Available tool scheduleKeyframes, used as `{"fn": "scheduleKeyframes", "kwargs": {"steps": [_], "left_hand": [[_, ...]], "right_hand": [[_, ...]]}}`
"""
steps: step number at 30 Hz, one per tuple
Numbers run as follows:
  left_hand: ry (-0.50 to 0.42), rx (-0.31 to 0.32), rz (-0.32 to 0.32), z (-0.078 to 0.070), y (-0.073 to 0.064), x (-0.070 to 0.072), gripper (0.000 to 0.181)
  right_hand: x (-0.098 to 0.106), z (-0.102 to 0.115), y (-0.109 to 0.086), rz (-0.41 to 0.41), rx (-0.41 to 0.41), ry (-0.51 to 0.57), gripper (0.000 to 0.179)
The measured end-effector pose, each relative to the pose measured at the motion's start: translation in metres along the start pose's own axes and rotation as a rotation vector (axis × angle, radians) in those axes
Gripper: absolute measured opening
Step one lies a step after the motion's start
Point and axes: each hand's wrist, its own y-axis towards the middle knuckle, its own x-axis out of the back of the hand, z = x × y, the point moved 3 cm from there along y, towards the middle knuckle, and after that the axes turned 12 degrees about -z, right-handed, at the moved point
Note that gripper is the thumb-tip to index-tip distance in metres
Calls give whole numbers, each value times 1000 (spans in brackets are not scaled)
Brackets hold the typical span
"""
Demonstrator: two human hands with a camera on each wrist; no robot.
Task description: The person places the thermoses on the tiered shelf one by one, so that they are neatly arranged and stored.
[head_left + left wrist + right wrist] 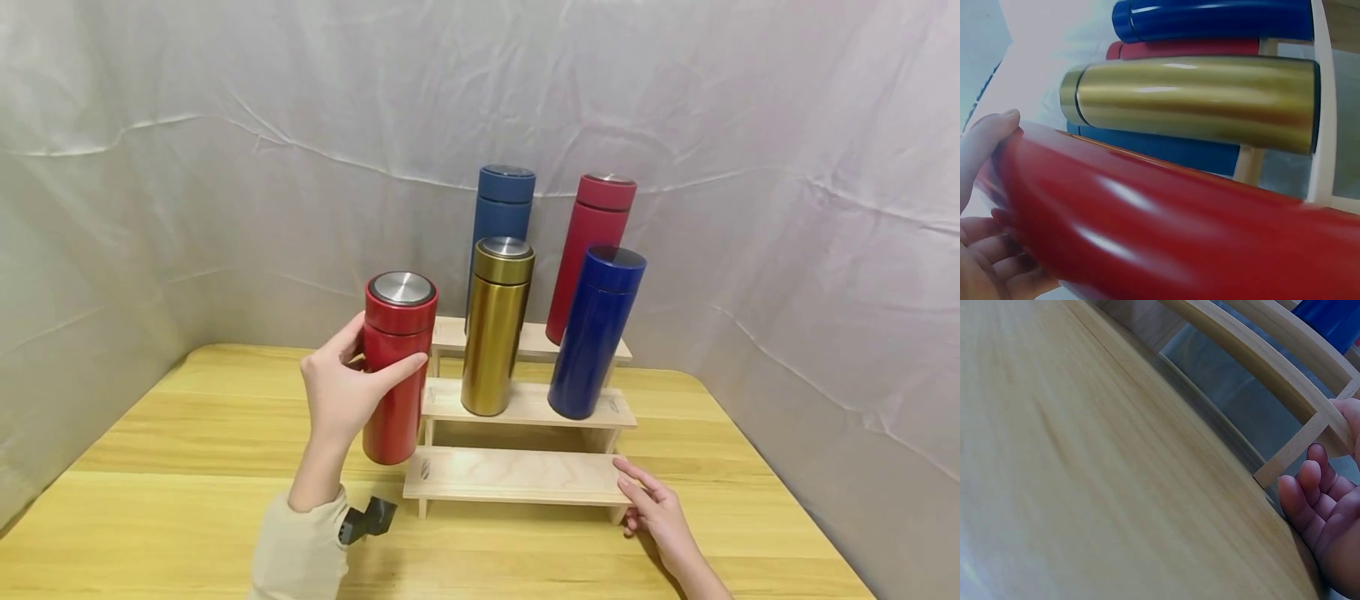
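My left hand (341, 383) grips a shiny red thermos bottle (397, 367) with a steel-topped lid, fingers behind it and thumb across its front. The bottle is upright, left of a three-step wooden display stand (517, 475). In the left wrist view the red bottle fills the lower half, in front of a gold thermos (1197, 100). At the right end of the lowest step, my right hand (656, 512) holds the board's corner. Seen in the right wrist view, its lower fingers (1310, 481) curl beside the stand's leg.
On the middle step stand the gold thermos and a dark blue thermos (597, 333). Behind them, on the top step, are a matte blue thermos (504, 196) and a matte red one (592, 242). A grey cloth (300, 208) surrounds the wooden table (187, 467).
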Motion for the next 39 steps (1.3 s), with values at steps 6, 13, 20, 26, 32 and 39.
{"fn": "scheduleKeyframes", "kwargs": {"steps": [6,13,20,26,32,39], "left_hand": [[-39,12,32,-9,-2,-2,48],[-83,46,82,-15,-5,-9,50],[-97,70,122,-14,-10,-21,52],[-114,56,160,-14,-17,-33,50],[-135,44,206,-16,-22,-46,46],[-118,30,231,-17,-28,-59,45]], "right_hand": [[1,-1,1,4,-3,-10,23],[1,-1,0,3,0,-12,23],[0,2,-2,0,10,-6,23],[-1,2,-2,-1,8,0,23],[0,2,-2,1,22,-3,23],[-1,2,-1,0,18,-9,22]]}}
